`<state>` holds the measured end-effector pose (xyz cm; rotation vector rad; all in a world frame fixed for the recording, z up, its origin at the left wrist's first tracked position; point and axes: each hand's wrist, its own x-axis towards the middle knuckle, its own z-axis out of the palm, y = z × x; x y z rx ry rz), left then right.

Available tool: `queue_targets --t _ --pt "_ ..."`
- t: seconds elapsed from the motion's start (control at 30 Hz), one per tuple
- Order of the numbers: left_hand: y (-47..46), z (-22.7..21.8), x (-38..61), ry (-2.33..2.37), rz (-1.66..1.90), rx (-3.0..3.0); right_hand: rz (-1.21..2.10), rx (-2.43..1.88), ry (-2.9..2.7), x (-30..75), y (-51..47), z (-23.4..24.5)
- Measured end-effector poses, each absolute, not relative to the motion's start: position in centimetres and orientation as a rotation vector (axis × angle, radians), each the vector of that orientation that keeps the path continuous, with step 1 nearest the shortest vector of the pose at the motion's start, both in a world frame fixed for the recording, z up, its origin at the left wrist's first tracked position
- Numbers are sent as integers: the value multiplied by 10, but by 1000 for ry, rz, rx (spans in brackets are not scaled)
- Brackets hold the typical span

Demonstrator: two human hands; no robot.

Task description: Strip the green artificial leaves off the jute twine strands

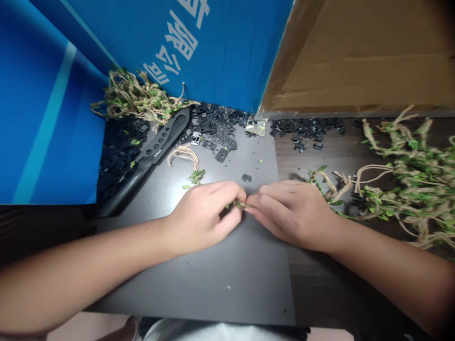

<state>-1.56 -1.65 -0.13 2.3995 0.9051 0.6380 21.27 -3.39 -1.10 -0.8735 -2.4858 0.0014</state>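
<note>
My left hand [208,210] and my right hand [295,213] meet over the grey board. Both are closed, fingertips pinched on a thin leafy twine [242,205] with green bits on it; most of it is hidden by the fingers. Just beyond my left hand lie a small sprig of green leaves [196,176] and a loose loop of tan twine [185,154]. To the right of my right hand, a large heap of leafy twine [408,175] spreads over the dark wooden table, one strand reaching close to the wrist.
A blue box [227,57] and a brown cardboard box [362,57] stand at the back. Black plastic pieces [209,123] are scattered before them. A black sheathed knife-like tool [156,151] lies left, near another twine pile [138,97]. The grey board [227,274] covers the near table.
</note>
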Motion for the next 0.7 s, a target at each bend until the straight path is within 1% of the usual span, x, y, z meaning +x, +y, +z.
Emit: queue_targets --t 0.3,0.53,0.7 --pt "-17 -1 -16 968 659 2331 -222 -886 -2460 218 -37 -15" --pt "-17 0 -14 979 624 2347 -222 -747 -2496 218 -36 -8" --pt "-16 0 -14 889 658 2359 -151 -783 -2477 219 -36 -10"
